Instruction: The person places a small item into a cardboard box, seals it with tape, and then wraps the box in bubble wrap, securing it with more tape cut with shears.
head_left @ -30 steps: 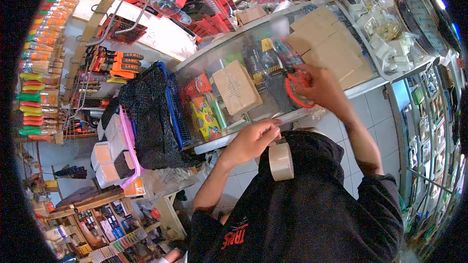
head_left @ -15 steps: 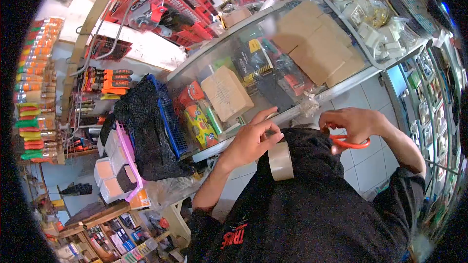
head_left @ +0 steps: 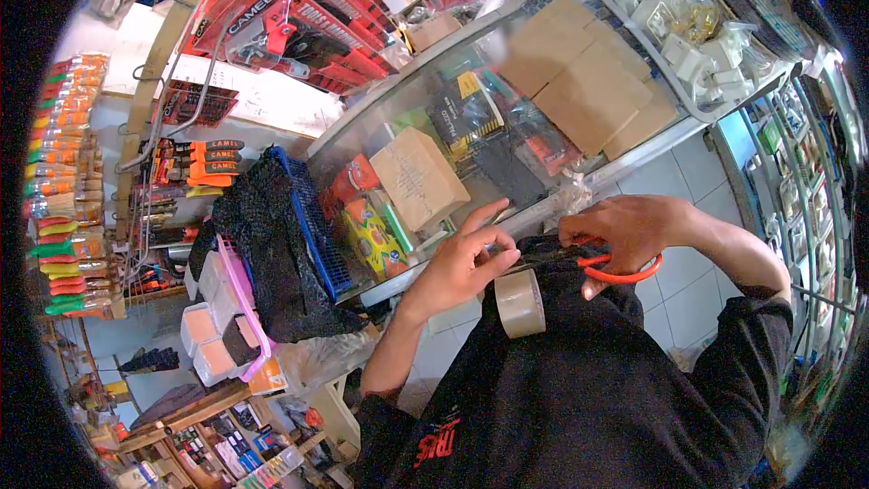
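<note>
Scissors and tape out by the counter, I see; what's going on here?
A person in a dark shirt holds a pair of red-handled scissors in the right hand, close to the body. The left hand is right beside them, its thumb just above a roll of tan tape. Whether the blades are on the tape is too small to make out. A glass-topped counter stands just beyond both hands.
</note>
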Tool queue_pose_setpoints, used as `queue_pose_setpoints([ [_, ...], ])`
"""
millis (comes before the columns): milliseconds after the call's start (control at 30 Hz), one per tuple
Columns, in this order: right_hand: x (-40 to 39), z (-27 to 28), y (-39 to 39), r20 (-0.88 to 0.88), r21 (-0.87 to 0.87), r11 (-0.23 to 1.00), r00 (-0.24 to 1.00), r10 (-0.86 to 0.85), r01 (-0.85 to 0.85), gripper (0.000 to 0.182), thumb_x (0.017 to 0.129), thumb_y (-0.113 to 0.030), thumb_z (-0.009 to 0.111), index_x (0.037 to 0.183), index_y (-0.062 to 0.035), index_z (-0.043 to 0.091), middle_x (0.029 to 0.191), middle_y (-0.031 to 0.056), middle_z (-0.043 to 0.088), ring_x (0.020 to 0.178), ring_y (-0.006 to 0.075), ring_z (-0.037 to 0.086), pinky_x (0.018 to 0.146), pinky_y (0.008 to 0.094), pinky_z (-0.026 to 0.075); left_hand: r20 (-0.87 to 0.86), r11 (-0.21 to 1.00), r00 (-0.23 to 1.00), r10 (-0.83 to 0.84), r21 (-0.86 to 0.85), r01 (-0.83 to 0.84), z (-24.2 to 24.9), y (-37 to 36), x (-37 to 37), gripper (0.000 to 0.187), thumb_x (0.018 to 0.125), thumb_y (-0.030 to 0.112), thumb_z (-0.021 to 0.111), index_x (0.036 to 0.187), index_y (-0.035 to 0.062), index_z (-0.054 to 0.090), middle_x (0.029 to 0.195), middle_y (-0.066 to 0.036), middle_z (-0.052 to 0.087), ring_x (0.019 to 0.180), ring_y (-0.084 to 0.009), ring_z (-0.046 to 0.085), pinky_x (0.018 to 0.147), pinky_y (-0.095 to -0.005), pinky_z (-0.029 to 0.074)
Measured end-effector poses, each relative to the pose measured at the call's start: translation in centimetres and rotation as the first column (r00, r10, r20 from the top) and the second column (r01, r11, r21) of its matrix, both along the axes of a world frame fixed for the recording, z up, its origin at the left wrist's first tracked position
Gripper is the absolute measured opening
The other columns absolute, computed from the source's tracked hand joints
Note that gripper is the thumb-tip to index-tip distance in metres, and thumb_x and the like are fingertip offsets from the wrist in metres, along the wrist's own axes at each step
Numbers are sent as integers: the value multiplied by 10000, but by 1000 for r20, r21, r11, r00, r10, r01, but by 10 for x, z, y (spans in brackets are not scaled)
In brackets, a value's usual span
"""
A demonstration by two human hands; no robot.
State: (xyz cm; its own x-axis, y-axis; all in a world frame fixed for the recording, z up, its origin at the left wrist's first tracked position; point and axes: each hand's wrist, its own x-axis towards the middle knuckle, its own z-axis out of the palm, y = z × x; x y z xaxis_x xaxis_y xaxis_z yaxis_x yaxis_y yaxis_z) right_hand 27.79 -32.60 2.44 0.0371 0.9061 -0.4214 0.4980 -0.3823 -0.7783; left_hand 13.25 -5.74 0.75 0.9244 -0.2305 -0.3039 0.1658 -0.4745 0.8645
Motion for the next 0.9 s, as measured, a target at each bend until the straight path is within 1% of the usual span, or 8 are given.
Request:
queue_pose_setpoints([
  [100,3,-1,7,-34,-6,999,999,33,-33,789,802,-734,741,1151,-46,572,948,203,677,933,406,677,794,504,521,-5,1000,1000,-2,-12,2,1,1,1,166,983,224,716,1024,66,692,1581,-150,457,1148,-174,615,847,-307,522],
  [267,0,-7,10,-35,62,998,999,20,-18,765,786,-705,772,1125,-49,571,907,197,676,906,402,683,771,503,519,12,1000,1000,-20,-21,20,6,1,1,153,976,214,718,1021,70,691,1573,-142,470,1294,-219,556,938,-332,496],
  [367,-1,-12,10,-35,94,995,999,28,-24,750,785,-691,781,1111,-49,570,887,192,674,881,405,684,753,503,517,49,999,998,-43,22,42,7,0,1,149,976,213,715,1016,72,686,1568,-145,475,1301,-243,562,957,-345,489],
  [533,-1,-11,10,-45,102,994,998,35,-30,733,784,-675,793,1100,-53,570,861,179,669,848,409,681,729,505,515,10,998,999,-49,30,49,6,0,2,156,977,218,710,1011,70,676,1565,-144,480,1316,-255,557,974,-354,481],
  [600,0,-13,10,-44,102,994,998,43,-38,737,778,-680,799,1098,-56,570,858,177,667,845,407,680,722,507,513,18,998,998,-58,38,57,4,0,1,161,979,221,708,1011,67,673,1567,-141,479,1295,-245,567,958,-348,486],
  [700,-2,-5,10,-38,36,999,999,15,-14,764,736,-659,843,1120,-64,558,833,183,646,814,400,661,707,503,500,19,996,997,-69,52,68,4,0,1,171,984,229,704,1015,64,669,1570,-136,474,1220,-217,599,904,-332,501],
  [767,-3,-11,7,-24,64,998,1000,5,-4,769,731,-672,839,1117,-67,562,826,177,647,804,394,662,700,497,501,-26,997,998,-60,47,61,6,-1,1,178,989,235,698,1019,63,667,1573,-134,471,1159,-194,617,861,-321,509],
  [900,-4,-12,7,-11,104,994,1000,9,-8,753,728,-677,833,1095,-71,579,785,156,643,776,385,660,684,487,500,-30,996,998,-62,58,63,5,-2,0,192,996,245,694,1020,58,661,1572,-131,471,1095,-170,628,821,-309,513],
])
